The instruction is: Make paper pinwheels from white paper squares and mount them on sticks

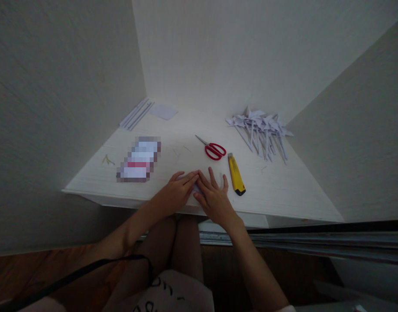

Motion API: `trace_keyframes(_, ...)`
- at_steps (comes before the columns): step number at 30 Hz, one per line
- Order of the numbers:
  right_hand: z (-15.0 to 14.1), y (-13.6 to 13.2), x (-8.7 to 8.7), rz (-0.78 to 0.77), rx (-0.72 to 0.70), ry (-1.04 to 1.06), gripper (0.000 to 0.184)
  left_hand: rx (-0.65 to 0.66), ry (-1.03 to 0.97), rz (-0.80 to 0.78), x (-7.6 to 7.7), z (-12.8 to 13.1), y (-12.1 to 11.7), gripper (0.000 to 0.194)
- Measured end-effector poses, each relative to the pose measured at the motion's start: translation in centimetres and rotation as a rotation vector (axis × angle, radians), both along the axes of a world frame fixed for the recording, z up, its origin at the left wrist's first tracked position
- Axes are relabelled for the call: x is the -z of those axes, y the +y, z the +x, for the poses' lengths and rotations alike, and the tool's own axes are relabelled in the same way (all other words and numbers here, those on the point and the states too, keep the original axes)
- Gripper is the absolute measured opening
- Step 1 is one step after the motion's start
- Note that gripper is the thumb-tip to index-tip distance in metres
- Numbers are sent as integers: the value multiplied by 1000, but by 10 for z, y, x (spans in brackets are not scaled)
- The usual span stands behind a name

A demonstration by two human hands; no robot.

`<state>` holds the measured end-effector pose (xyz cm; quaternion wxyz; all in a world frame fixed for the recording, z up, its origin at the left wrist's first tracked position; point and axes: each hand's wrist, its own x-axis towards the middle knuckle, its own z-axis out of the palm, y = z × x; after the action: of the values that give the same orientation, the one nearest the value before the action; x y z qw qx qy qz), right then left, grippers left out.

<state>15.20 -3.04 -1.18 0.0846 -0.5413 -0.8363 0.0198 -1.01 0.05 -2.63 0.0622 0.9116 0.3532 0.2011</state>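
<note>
step: creasing small paper piece [196, 188] at near table [283, 190] edge | left hand [176, 193], right hand [215, 200]: fingers flat, extended, pressing, gripping nothing | next: likely firm crease, steady paper

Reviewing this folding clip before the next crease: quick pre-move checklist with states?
1. Both hands on the paper: left hand and right hand press the small white paper flat. Ok.
2. Paper fully on the table: it lies near the front edge, mostly covered. Cannot tell.
3. Fold alignment: hidden under the fingers. Cannot tell.
4. Yellow utility knife apart from the right hand: ok; blade state cannot tell.
5. Red scissors closed, farther back: ok.
6. Folded paper pile clear of the hands: ok.
</note>
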Motion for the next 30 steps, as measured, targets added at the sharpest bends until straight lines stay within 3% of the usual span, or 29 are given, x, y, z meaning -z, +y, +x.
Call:
trace_keyframes(4,3,-6,1,30,6,-33,54,-7,12,-53,5,0,2,46)
trace_keyframes(13,33,-47,-9,-16,-93,-13,48,-22,14,-84,3,2,0,47)
trace_keyframes(16,34,-39,-17,-18,-99,46,38,-35,28,-62,5,5,1,45)
trace_keyframes(20,23,-17,-22,61,12,134,40,-144,35,-1,8,16,1,44)
trace_keyframes(24,6,-3,-11,43,15,103,41,-205,64,48,10,24,0,42)
trace_keyframes(30,-1,-8,4,80,43,57,46,-239,35,38,0,15,4,40)
